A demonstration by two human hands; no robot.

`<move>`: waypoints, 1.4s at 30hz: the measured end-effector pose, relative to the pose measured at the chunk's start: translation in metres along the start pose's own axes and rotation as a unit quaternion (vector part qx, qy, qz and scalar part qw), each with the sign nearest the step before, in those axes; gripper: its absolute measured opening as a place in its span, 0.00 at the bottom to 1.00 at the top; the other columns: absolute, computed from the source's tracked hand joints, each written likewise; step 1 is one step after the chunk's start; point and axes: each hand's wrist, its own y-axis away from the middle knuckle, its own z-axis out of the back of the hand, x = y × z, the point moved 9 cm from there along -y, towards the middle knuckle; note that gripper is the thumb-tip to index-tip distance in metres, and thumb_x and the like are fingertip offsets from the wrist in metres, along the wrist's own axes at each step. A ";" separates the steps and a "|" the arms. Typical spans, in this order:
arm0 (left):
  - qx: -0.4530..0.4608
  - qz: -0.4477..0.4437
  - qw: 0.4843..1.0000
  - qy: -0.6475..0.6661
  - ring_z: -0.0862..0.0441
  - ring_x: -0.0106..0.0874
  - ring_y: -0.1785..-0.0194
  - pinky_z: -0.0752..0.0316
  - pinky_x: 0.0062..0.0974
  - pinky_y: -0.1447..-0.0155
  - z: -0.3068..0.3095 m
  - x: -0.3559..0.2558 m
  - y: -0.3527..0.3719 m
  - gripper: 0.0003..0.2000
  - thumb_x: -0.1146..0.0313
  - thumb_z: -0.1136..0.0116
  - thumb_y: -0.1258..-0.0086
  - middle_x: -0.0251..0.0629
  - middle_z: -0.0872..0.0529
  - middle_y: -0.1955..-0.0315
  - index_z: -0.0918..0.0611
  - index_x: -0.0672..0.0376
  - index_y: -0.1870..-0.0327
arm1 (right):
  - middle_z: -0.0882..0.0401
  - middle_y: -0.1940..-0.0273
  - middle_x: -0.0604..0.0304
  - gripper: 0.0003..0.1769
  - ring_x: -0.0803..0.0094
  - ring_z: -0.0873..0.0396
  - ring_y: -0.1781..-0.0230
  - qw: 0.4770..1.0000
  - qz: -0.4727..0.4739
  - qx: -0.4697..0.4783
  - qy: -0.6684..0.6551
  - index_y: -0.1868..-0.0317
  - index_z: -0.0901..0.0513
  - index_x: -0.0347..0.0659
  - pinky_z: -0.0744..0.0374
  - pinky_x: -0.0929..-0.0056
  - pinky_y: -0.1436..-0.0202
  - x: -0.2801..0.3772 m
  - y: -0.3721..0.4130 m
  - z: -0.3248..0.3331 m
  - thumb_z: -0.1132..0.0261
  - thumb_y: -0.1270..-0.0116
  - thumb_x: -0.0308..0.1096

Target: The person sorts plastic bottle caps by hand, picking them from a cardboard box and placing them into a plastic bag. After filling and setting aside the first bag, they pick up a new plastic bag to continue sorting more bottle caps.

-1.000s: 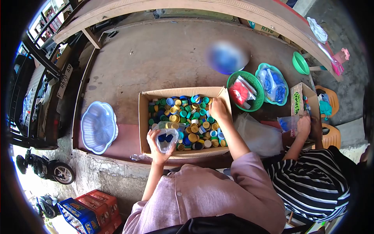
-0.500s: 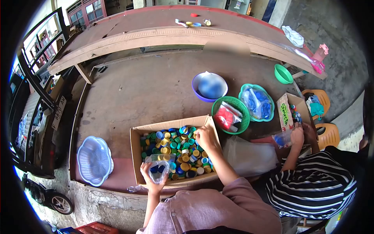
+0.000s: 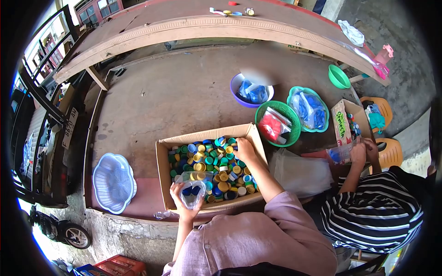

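A cardboard box [image 3: 164,172] full of loose plastic bottle caps [image 3: 224,175] in blue, green, yellow and white stands in front of me. Over its near left corner, my left hand [image 3: 186,206] grips a clear plastic bag [image 3: 199,202] by its side, with its mouth spread. Dark blue caps show inside the bag. My right hand [image 3: 245,150] is down among the caps by the far right corner of the box, fingers bent together. Whatever may be in those fingers is hidden.
A pale blue basket [image 3: 105,184] sits left. Beyond the box are a purple-rimmed bowl [image 3: 237,83], a green basket [image 3: 294,120] and a turquoise basket [image 3: 326,108] holding filled bags. Clear bags [image 3: 301,174] lie right, beside a co-worker's hands [image 3: 358,152] and smaller box [image 3: 340,122].
The view has shifted slightly. My right hand has stayed near the box's far right corner, its fingers now lower into the caps. The co-worker's second hand has come into view.
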 end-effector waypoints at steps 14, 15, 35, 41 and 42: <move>0.012 0.012 1.000 0.008 0.34 0.44 0.46 0.38 0.40 0.42 -0.002 0.003 0.000 0.36 0.60 0.33 0.58 0.48 0.33 0.53 0.36 0.62 0.46 | 0.20 0.63 0.62 0.18 0.78 0.21 0.63 0.886 0.034 -0.125 -0.446 0.57 0.24 0.39 0.24 0.80 0.62 0.039 0.054 0.068 0.34 0.51 0.21; 0.013 0.013 1.000 0.017 0.34 0.44 0.46 0.37 0.40 0.42 -0.002 0.002 0.000 0.36 0.60 0.33 0.58 0.48 0.33 0.53 0.36 0.62 0.46 | 0.20 0.64 0.63 0.18 0.78 0.21 0.64 0.879 0.034 -0.126 -0.459 0.57 0.24 0.39 0.25 0.80 0.62 0.040 0.058 0.065 0.34 0.50 0.21; 0.000 0.011 0.999 0.030 0.35 0.45 0.46 0.38 0.41 0.42 0.000 0.003 0.000 0.37 0.59 0.33 0.58 0.48 0.32 0.53 0.36 0.62 0.45 | 0.27 0.59 0.55 0.20 0.61 0.31 0.52 0.995 0.017 -0.049 0.084 0.61 0.21 0.40 0.35 0.62 0.48 0.052 0.003 0.019 0.33 0.54 0.40; 0.001 0.017 1.000 0.022 0.33 0.45 0.47 0.37 0.41 0.43 0.002 0.004 -0.002 0.36 0.59 0.33 0.58 0.49 0.32 0.54 0.36 0.62 0.46 | 0.27 0.62 0.55 0.19 0.60 0.30 0.56 0.990 0.070 -0.121 -0.020 0.65 0.24 0.39 0.33 0.60 0.53 0.043 0.004 0.018 0.31 0.58 0.37; 0.010 0.018 1.000 0.015 0.33 0.45 0.47 0.37 0.41 0.43 0.000 0.004 -0.001 0.36 0.59 0.33 0.58 0.49 0.32 0.54 0.35 0.62 0.46 | 0.27 0.63 0.55 0.19 0.59 0.29 0.57 0.984 0.085 -0.139 -0.079 0.65 0.25 0.39 0.32 0.60 0.54 0.044 0.010 0.027 0.31 0.58 0.35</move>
